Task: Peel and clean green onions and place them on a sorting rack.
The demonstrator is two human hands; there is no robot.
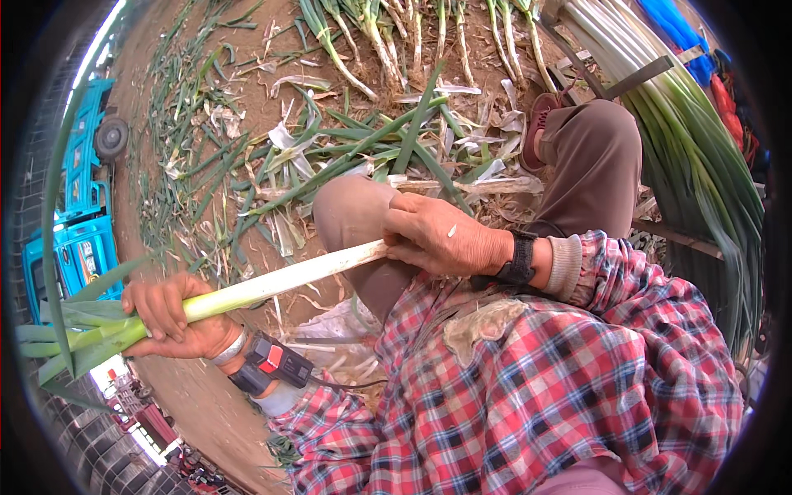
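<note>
A long green onion (285,282) with a white stalk lies slantwise across my lap, its dark green leaves fanning out at the far left. My left hand (186,318) is wrapped round the stalk where white turns to green. At the other end, my right hand (445,235) is closed on the stalk's root end, above my bent knee. The fingers hide that tip. A small white scrap clings to the back of my right hand.
Stripped green onions (685,124) are stacked on a metal rack (639,78) at my right. Unpeeled green onions (371,37) lie on the soil ahead. Leaf scraps (289,148) litter the ground before my knees. A blue truck (78,214) stands far left.
</note>
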